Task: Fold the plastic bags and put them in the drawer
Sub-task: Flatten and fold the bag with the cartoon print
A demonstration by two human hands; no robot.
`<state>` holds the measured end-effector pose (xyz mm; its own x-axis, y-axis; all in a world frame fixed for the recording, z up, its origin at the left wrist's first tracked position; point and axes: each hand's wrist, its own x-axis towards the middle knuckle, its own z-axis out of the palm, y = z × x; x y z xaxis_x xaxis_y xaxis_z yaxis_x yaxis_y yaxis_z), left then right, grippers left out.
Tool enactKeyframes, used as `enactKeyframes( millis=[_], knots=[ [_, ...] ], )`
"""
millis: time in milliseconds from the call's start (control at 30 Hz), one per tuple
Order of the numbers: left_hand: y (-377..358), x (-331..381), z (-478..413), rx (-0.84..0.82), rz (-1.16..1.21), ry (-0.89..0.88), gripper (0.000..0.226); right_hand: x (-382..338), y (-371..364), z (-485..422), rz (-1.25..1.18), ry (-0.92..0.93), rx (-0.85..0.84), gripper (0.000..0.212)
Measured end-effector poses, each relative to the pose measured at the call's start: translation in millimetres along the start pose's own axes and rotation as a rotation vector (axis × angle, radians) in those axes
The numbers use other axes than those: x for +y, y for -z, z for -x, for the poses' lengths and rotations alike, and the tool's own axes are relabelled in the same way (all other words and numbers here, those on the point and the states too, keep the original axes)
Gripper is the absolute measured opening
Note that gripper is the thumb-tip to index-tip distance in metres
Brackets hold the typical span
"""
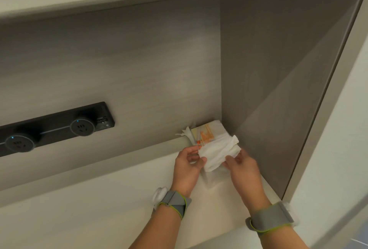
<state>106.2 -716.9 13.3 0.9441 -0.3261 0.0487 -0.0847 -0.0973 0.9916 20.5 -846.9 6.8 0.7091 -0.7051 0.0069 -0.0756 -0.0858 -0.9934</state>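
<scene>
A folded white plastic bag (218,154) is held just above the pale countertop (99,215), between both hands. My left hand (187,167) pinches its left edge with thumb and fingers. My right hand (242,166) grips its lower right side. Behind it, in the back right corner of the niche, lies a stack of folded bags (209,132) with orange print, with a white handle sticking out to the left. No drawer is in view.
A black power track (59,127) with two round sockets runs along the back wall at the left. The niche's right side wall (278,89) stands close to my right hand. An upper cabinet overhangs the niche.
</scene>
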Motion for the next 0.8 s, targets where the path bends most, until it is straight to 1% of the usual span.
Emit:
enactKeyframes(
  millis=[67, 133, 167, 233, 300, 367, 467, 567, 633, 800],
  knots=[
    [0, -2, 2, -0.008, -0.044, -0.015, 0.034, -1, -1, 4, 0.111, 0.036, 0.042, 0.030],
    [0, -2, 4, -0.015, -0.061, -0.025, 0.032, -1, -2, 9, 0.191, 0.064, 0.085, 0.049],
    [1, -2, 4, -0.018, -0.066, -0.029, 0.032, 0, -2, 11, 0.219, 0.079, 0.107, 0.056],
    [4, -1, 5, -0.019, -0.081, -0.032, 0.030, -1, -3, 16, 0.266, 0.102, 0.146, 0.063],
    [6, 1, 7, -0.020, -0.090, -0.041, 0.028, -1, -3, 21, 0.297, 0.150, 0.202, 0.063],
    [11, 3, 10, -0.024, -0.102, -0.055, 0.027, -5, -4, 26, 0.310, 0.220, 0.244, 0.059],
    [19, 9, 18, -0.040, -0.090, -0.076, 0.026, -13, -8, 34, 0.316, 0.319, 0.245, 0.050],
    [33, 14, 28, -0.029, -0.056, -0.092, 0.023, -20, -21, 45, 0.313, 0.414, 0.193, 0.044],
    [49, 17, 36, 0.000, -0.033, -0.095, 0.022, -24, -37, 55, 0.276, 0.446, 0.118, 0.042],
    [104, 20, 56, 0.103, 0.007, -0.117, 0.021, -34, -83, 84, 0.231, 0.446, -0.085, 0.042]
  ],
)
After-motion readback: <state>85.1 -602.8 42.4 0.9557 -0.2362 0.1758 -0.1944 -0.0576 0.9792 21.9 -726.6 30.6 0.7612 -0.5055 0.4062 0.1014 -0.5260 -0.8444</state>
